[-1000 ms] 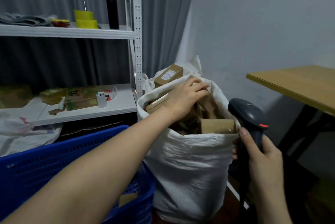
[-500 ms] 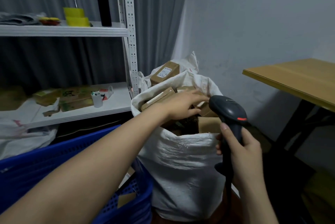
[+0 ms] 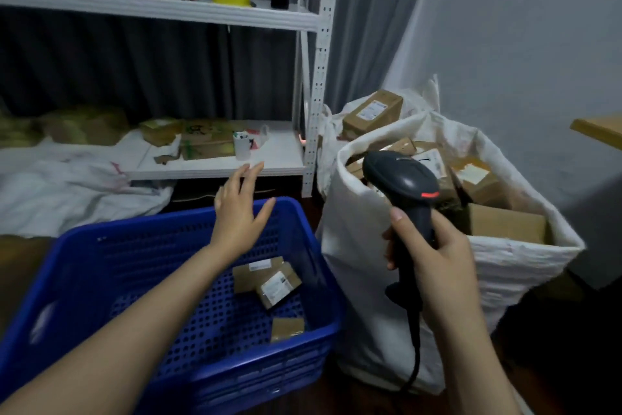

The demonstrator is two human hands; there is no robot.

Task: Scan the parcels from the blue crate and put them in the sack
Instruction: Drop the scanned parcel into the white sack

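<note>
The blue crate stands at the lower left with three small cardboard parcels on its perforated floor. My left hand hovers empty above the crate's far rim, fingers spread. My right hand grips the handle of a dark barcode scanner, held in front of the white sack. The sack stands to the right of the crate, filled near its rim with brown parcels.
A white metal shelf unit stands behind the crate, with boxes, a small white cup and yellow tape rolls on it. A second sack with a box sits behind the first. A wooden table corner juts in at right.
My left hand has left the sack's mouth and swung left over the blue crate, now empty and spread. The view has turned down and left, bringing the crate's inside into sight.
</note>
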